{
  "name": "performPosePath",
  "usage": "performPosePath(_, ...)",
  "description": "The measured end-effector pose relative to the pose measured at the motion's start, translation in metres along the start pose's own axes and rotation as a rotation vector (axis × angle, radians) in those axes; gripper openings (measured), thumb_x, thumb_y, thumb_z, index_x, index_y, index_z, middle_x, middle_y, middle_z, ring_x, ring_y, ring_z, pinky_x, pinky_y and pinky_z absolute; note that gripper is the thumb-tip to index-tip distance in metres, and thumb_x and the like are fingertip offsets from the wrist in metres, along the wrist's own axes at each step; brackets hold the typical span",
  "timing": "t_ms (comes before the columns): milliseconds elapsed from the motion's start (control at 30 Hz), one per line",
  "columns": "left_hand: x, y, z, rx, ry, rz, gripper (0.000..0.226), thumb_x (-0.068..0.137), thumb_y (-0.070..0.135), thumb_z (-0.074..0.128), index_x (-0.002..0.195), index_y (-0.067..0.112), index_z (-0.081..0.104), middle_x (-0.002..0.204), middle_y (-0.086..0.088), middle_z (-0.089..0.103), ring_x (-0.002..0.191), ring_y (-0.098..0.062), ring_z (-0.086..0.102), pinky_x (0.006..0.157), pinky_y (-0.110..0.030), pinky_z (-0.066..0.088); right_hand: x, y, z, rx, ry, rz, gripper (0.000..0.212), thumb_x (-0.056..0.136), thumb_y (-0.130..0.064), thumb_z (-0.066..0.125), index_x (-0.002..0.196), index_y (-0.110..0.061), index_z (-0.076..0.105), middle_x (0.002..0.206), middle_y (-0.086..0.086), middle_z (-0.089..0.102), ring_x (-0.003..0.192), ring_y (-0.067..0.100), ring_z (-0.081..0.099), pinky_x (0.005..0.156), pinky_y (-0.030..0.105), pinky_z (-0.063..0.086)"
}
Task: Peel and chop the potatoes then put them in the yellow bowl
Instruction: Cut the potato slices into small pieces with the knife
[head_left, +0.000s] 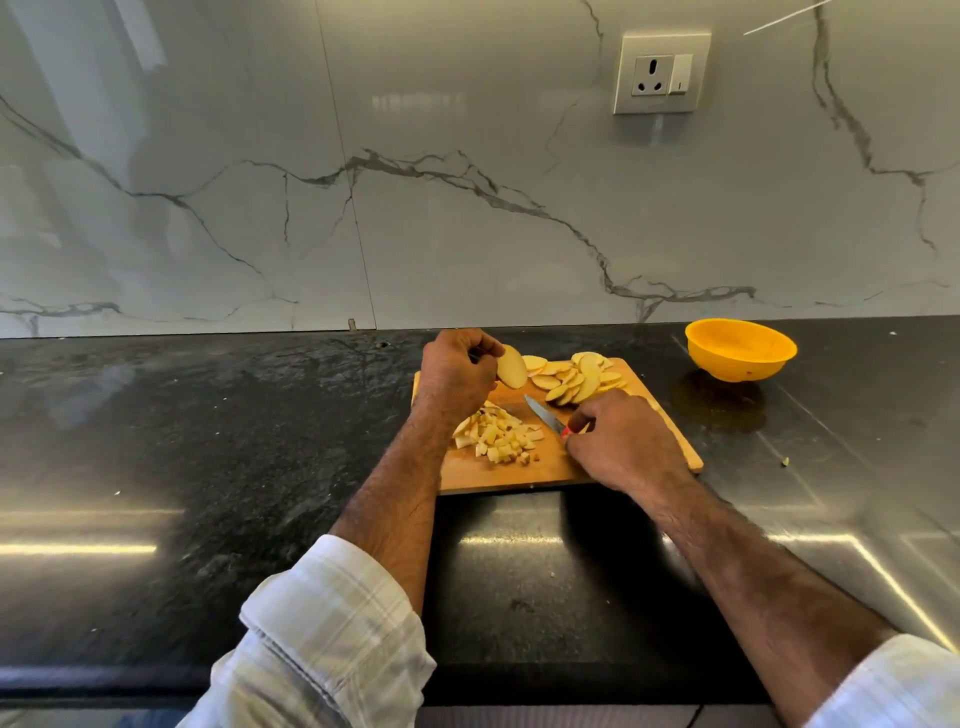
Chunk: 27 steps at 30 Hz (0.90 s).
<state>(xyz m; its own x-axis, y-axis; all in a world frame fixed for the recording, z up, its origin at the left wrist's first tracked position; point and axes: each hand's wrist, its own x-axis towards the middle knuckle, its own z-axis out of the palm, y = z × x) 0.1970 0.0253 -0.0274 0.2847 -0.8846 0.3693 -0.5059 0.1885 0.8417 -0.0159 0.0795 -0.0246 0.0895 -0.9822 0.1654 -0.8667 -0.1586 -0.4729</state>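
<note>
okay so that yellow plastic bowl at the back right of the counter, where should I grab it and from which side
Grip the round yellow plastic bowl by its near-left rim, coming from the wooden chopping board side. It sits upright and open, apparently empty, standing clear of the board, so fingers can probably hook over the thin flared rim, thumb inside. The curved wall narrowing to the base looks harder to hold.

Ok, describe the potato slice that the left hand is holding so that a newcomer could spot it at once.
Start at the wooden cutting board on the black counter. At its far left corner the left hand pinches one potato slice above the board. It alone is lifted; the other slices lie flat.
</note>
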Motion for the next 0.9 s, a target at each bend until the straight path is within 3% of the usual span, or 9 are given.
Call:
performPosePath(200, 0.000, -0.004, -0.005, 0.031, 0.065, 0.000, 0.014, 0.096, 0.010, 0.071, 0.100, 0.022, 0.076, 0.094, 0.008, 0.072, 0.088, -0.009, 0.072, 0.078, -0.036, 0.067, -0.005, -0.019, 0.011, 0.009, -0.030, -0.107, 0.028, 0.085, -0.044, 0.078, 0.110, -0.030, 0.076, 0.099, -0.011, 0.072, 0.084, 0.006, 0.064, 0.074, 0.030, 0.061)
performPosePath(400, -0.001, -0.002, -0.005, 0.057, 0.003, 0.011, 0.017, 0.094, 0.010, 0.077, 0.106, 0.022, 0.076, 0.099, 0.009, 0.071, 0.093, -0.008, 0.070, 0.085, -0.034, 0.065, -0.010, -0.009, -0.011, -0.102, 0.029, -0.096, 0.017, 0.085, -0.036, 0.076, 0.099, -0.027, 0.077, 0.085, -0.009, 0.069, 0.073, 0.007, 0.061, 0.059, 0.024, 0.051)
performPosePath(533, -0.005, -0.001, -0.004, 0.031, -0.051, 0.025, 0.018, 0.092, 0.011, 0.080, 0.104, 0.025, 0.077, 0.100, 0.009, 0.073, 0.094, -0.007, 0.070, 0.086, -0.029, 0.064, -0.006, -0.014, -0.008, -0.016, -0.089, -0.096, 0.016, 0.084, -0.032, 0.078, 0.099, -0.027, 0.081, 0.084, -0.012, 0.070, 0.076, 0.007, 0.063, 0.064, 0.024, 0.055)
performPosePath(633, -0.008, 0.001, -0.004, 0.023, -0.094, 0.019, 0.021, 0.092, 0.011, 0.081, 0.104, 0.028, 0.077, 0.104, 0.009, 0.073, 0.097, -0.008, 0.071, 0.088, -0.029, 0.063, -0.002, -0.014, -0.012, 0.029, -0.029, -0.056, 0.008, 0.083, -0.028, 0.078, 0.090, -0.025, 0.081, 0.076, -0.010, 0.071, 0.071, 0.008, 0.065, 0.056, 0.023, 0.049)
performPosePath(800, -0.013, 0.009, 0.002, 0.038, -0.255, -0.003, 0.021, 0.094, 0.015, 0.080, 0.112, 0.024, 0.078, 0.110, 0.006, 0.073, 0.097, -0.010, 0.072, 0.090, -0.034, 0.064, -0.002, 0.006, -0.026, 0.021, 0.055, 0.001, 0.006, 0.081, -0.028, 0.079, 0.075, -0.026, 0.078, 0.069, -0.010, 0.071, 0.066, 0.009, 0.067, 0.059, 0.030, 0.060)
performPosePath(900, -0.020, 0.015, 0.011, 0.124, -0.401, 0.030, 0.022, 0.095, 0.018, 0.079, 0.116, 0.024, 0.078, 0.109, 0.006, 0.073, 0.096, -0.009, 0.070, 0.091, -0.037, 0.064, -0.003, 0.015, -0.034, 0.019, 0.026, -0.010, 0.010, 0.080, -0.024, 0.080, 0.070, -0.025, 0.077, 0.069, -0.008, 0.073, 0.067, 0.009, 0.068, 0.058, 0.027, 0.058)
